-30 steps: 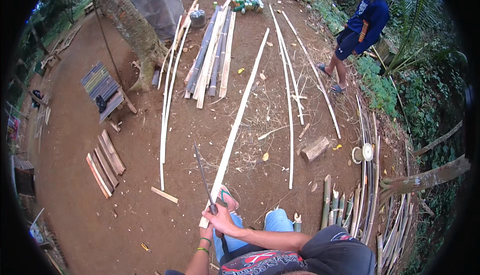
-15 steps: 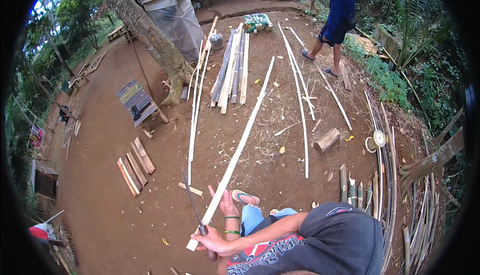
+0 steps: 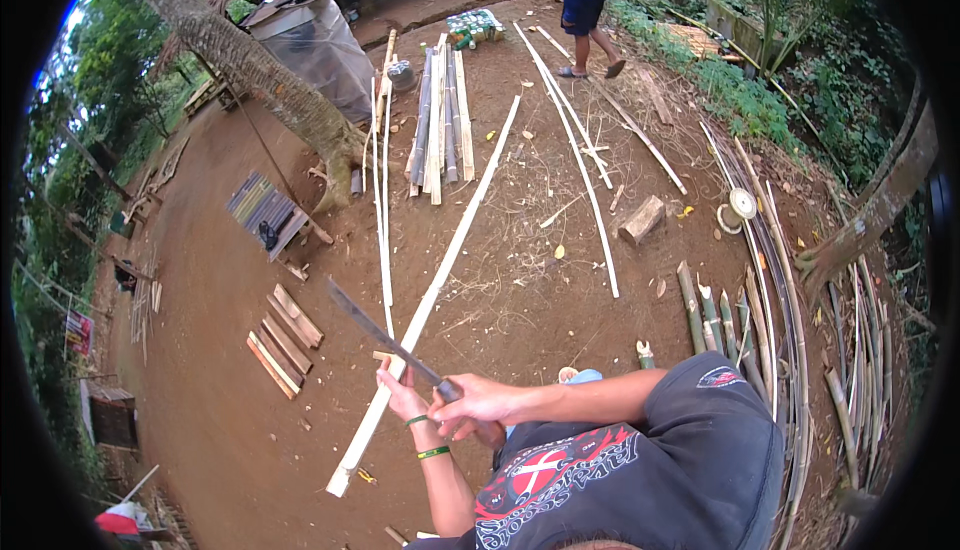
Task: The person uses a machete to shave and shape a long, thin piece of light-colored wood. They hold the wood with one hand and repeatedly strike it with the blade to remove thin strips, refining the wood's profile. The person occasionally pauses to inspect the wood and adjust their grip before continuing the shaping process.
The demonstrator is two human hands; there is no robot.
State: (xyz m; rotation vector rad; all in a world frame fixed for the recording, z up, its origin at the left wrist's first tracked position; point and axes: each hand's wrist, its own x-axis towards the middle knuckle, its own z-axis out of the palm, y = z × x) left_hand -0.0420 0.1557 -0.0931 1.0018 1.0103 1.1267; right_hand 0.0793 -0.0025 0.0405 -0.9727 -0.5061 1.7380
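- Head view: holds a long, flat, pale strip (image 3: 428, 300) in the left hand (image 3: 403, 398), with thumb and fingers curled around it, partly hidden.
- Grips a long knife (image 3: 372, 322) by the handle in the right hand (image 3: 470, 405), with fingers wrapped around. Points the blade up and to the left, across the strip in this view. Cannot tell if touching the strip or only above.
- Has the strip on a slant over the brown ground (image 3: 190, 380), with the near end low on the left and the far end up near the middle.
- Looks partway through the work on the strip, as a guess. Cannot tell how much is left on it.
- Shows split wood lying ready: a pile of strips (image 3: 437, 130) toward the far edge of the ground, thin strips (image 3: 383, 210) left of that, and short boards (image 3: 290, 347) nearer the left edge.
- Shows round green poles (image 3: 690, 302) near the right edge, not yet split.
- Has pale, curly letters around a red and white picture on the dark shirt (image 3: 555, 470).
- Shows a red sign (image 3: 79, 332) by the far left edge and a green and white pack (image 3: 475, 27) at the far edge, both too small to read.
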